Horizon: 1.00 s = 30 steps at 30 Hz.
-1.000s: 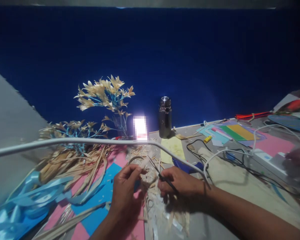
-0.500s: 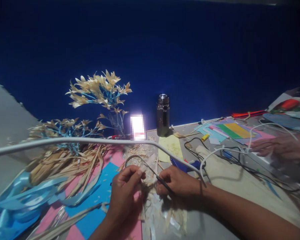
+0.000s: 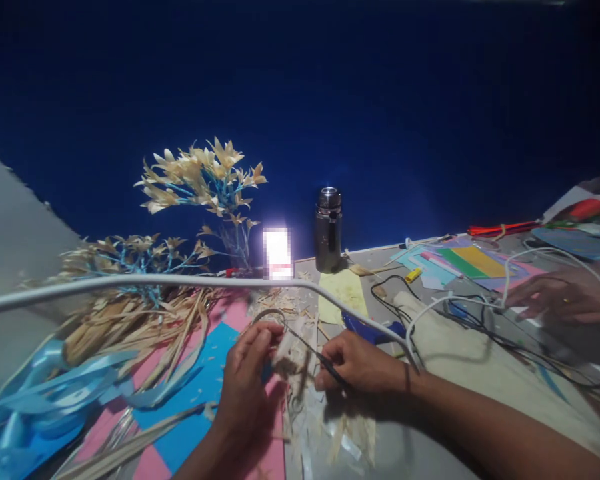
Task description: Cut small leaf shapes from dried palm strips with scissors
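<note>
My right hand (image 3: 343, 363) is closed around a slim, dark tool (image 3: 327, 367). Its thin shaft points up and left, toward my left hand (image 3: 255, 350). The tool's exact kind does not show. Thumb and fingers of my left hand are pinched together; a pale scrap seems to lie by the fingertips, but I cannot tell what is held. Just behind those fingertips is a ring-shaped thing (image 3: 271, 312). Pale shavings and strips (image 3: 347, 437) are scattered on the table below and between my hands.
A white cable (image 3: 180, 281) crosses in front of me. Dried-looking flowers (image 3: 195, 173), blue ribbon (image 3: 45, 400) and husk strips (image 3: 105, 333) are at left. A steel flask (image 3: 329, 233) stands behind a yellow sheet (image 3: 343, 293). Another person's hand (image 3: 563, 293) is at right, near coloured papers (image 3: 473, 261).
My left fingertips have drawn slightly up and left, away from the tool's shaft. My right hand keeps its grip almost in place. The other person's hand has moved slightly.
</note>
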### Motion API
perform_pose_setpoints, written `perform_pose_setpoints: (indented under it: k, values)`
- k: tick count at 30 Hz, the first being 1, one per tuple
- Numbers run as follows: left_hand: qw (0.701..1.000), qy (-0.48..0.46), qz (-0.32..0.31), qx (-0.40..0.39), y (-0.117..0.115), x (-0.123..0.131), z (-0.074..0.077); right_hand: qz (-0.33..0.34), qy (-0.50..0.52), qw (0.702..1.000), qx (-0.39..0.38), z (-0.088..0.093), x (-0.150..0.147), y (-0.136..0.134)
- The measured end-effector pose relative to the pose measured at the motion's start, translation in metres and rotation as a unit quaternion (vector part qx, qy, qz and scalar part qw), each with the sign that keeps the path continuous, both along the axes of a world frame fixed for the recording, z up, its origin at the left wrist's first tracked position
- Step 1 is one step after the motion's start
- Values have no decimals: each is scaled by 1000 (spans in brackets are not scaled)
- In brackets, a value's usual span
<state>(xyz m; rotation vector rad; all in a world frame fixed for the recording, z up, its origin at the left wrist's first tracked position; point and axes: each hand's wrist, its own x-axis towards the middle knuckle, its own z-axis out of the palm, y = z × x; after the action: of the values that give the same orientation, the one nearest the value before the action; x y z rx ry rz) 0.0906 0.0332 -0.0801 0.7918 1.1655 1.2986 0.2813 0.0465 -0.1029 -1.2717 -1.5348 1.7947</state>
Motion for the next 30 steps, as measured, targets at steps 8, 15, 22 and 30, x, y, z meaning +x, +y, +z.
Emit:
perform_pose_setpoints:
  k: [8, 15, 22, 30]
  values:
    - [998, 0, -56, -9, 4, -2, -3, -12, -158, 977, 139, -2, 0, 6]
    - [997, -17, -67, -33, 5, 1, -2, 8, -117, 988, 98, 2, 1, 3]
    - [997, -23, -65, -42, 5, 0, -6, -6, -45, 998, 48, 0, -1, -2]
    - [999, 4, -34, -1, 5, -3, 0, -4, -164, 981, 101, 1, -2, -1]
